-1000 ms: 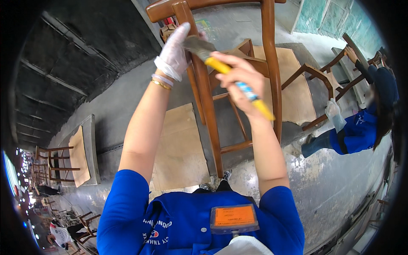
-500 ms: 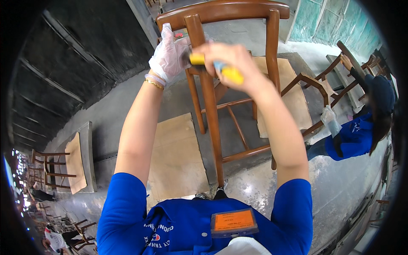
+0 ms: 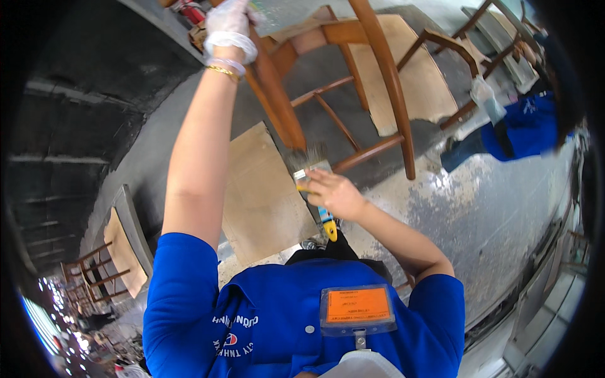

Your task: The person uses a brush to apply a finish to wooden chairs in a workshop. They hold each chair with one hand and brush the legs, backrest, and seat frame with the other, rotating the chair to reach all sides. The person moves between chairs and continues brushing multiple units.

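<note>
flat brush gripped in right hand, fingers clamped on it, middle of handle covered by them; yellow handle end left visible below. bristles seen at lower end of near leg of brown wooden chair; exact contact blurred, cannot tell. brush seen over right edge of cardboard sheet, which is laid on floor. chair seen tilted, upper part clamped in gloved left hand; top of chair cut off by view and partly hidden by that hand. left edge of cardboard partly blocked by left forearm. second cardboard sheet laid behind chair, partly covered by its frame. another chair placed beyond that sheet's right edge, touched by gloved hand of co-worker in blue top. more chairs seen at far left, near sheet-covered slab. left side closed off by dark wall. orange badge worn on chest.
</note>
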### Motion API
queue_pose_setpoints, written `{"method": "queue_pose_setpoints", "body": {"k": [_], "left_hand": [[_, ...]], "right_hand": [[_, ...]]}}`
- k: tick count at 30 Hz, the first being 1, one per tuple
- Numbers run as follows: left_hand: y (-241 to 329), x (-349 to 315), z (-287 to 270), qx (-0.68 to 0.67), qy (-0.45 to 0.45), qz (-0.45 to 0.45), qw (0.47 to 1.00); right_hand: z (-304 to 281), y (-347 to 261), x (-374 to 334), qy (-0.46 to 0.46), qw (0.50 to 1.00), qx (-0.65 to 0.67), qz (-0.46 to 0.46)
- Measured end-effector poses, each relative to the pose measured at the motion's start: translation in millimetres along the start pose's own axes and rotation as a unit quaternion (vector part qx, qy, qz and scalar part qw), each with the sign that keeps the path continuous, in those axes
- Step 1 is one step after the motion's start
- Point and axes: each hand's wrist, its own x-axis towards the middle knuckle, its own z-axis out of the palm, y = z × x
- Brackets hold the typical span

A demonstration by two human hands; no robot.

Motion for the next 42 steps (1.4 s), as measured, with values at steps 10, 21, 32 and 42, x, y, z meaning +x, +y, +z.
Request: {"method": "queue_pose_setpoints", "body": {"k": [10, 21, 32, 42], "left_hand": [[-30, 47, -4, -0.107, -0.045, -0.039, 0.992], [-41, 71, -4, -0.078, -0.020, -0.022, 0.996], [-38, 62, 2, -0.104, -0.013, -0.039, 0.994], [-30, 50, 9, -0.057, 0.003, -0.016, 0.998]], "right_hand": [[106, -61, -179, 0.115, 0.644, 0.398, 0.643], [117, -38, -126, 0.427, 0.138, 0.543, 0.709], [75, -40, -90, 0.401, 0.375, 0.339, 0.764], [-22, 130, -194, 0.671, 0.413, 0.366, 0.495]]}}
